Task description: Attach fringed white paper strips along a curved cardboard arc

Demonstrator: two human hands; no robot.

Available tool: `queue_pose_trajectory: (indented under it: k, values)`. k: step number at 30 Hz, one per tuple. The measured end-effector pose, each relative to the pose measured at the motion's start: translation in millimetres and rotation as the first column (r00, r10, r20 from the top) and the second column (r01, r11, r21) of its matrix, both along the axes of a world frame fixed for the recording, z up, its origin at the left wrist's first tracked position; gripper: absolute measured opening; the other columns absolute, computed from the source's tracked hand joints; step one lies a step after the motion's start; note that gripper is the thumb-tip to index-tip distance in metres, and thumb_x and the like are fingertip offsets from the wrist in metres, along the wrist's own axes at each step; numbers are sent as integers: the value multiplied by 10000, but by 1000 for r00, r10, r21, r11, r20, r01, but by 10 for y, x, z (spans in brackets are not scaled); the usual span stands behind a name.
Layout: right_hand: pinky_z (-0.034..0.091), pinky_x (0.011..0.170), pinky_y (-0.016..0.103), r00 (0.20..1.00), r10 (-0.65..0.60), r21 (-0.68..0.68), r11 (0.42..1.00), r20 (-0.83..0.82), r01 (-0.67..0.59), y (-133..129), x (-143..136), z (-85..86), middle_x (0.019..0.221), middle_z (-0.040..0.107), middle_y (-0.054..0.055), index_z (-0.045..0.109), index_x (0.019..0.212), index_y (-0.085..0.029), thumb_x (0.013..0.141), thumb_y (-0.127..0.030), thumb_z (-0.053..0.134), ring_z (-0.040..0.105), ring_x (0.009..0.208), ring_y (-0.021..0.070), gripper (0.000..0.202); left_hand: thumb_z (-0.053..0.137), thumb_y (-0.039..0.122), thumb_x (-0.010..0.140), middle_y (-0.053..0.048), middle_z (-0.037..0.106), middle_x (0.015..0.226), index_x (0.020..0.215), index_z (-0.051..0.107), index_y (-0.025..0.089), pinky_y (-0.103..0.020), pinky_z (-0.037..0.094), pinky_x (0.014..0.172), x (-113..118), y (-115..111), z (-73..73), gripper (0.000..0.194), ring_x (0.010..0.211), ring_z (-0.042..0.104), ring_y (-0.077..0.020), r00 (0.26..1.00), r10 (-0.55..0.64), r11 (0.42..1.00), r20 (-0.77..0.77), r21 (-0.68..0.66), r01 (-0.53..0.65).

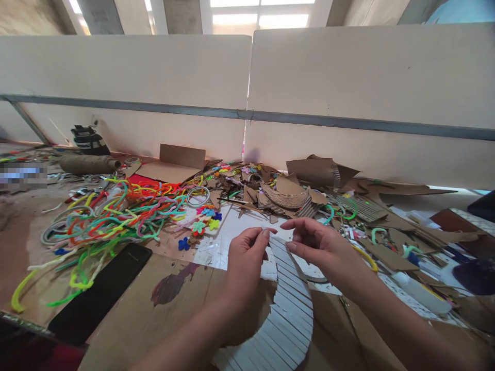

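Observation:
A curved white piece with many thin crosswise lines, like scored cardboard [292,304], arcs from the lower middle of the view up to a narrow end. At that narrow end, my left hand [247,257] pinches the tip between thumb and fingers. My right hand [320,245] is just right of the tip, thumb and index finger apart, with nothing visible between them. Its thumb tip is close to the white piece's edge; I cannot tell whether it touches. Under both hands lies a brown cardboard sheet [185,314] with a dark purplish stain.
Colourful pipe cleaners [127,206] are heaped at left, above a black phone [102,288]. Felt flowers [199,227] lie mid-table. Cardboard scraps [286,193] pile up against the white partition [154,67]. A twine roll [88,164] lies at back left, a glue bottle [421,292] at right.

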State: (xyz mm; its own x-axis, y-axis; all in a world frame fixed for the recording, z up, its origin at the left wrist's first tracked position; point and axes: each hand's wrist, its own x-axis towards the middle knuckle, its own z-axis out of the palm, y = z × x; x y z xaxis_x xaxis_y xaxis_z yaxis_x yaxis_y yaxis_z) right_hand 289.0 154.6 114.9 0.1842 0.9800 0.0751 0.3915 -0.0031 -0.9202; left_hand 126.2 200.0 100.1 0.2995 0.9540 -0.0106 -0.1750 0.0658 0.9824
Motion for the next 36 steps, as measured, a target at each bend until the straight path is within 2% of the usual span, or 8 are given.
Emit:
queue_pose_trajectory:
  k: [3,8,13,17,23,30,36]
  values:
    - [426,576,298,1000,22,-22,1000,14,-22,-3,5,10,739,618,5,727,953,-219,778,-384,731,547,671,179,240,666,350,832,38,431,591,598,575,201,-272,298,562,-5,4,-9,292,595,386,-137,1000,6,1000,0,5,-6]
    - [377,528,281,999,10,-30,1000,31,-10,-25,3,24,722,643,10,707,804,-211,774,-394,730,519,624,158,187,651,345,842,36,443,596,735,718,186,-271,313,568,-12,7,4,204,602,397,-144,1000,3,1000,-18,8,-3]
    - [341,497,269,1000,-13,-62,998,-26,11,-20,-11,7,654,592,-17,697,780,-199,776,-428,734,448,558,129,232,659,327,838,32,444,590,659,661,187,-264,317,560,-5,-9,24,227,597,400,-141,1000,16,1000,-12,-2,-16]
    - [349,492,261,998,-42,-97,995,-37,38,-4,-15,-2,653,586,-14,696,760,-187,750,-467,747,439,559,125,286,660,313,833,28,480,601,676,669,191,-263,324,562,-7,-15,25,199,599,415,-143,1000,10,1000,-13,-19,-11]
    - [339,479,261,996,-44,-129,991,-83,33,11,-24,2,619,544,-31,663,706,-201,717,-490,752,418,532,118,303,638,322,862,28,483,614,742,728,185,-273,325,573,-11,-18,1,203,618,426,-146,999,13,999,-46,39,-11]
    - [256,453,259,988,-48,-176,984,-149,22,0,-28,-13,587,487,-57,634,716,-215,717,-473,766,361,497,107,289,635,312,875,24,498,621,851,768,167,-271,330,568,-1,-9,-26,198,619,438,-147,998,24,999,-51,38,-22]
    - [258,485,265,980,-60,-189,982,-188,24,-6,-31,10,591,474,-55,619,692,-212,691,-460,780,366,520,112,296,631,300,878,31,492,604,785,733,174,-273,321,552,17,5,-73,187,591,430,-140,998,21,998,-53,54,-18]
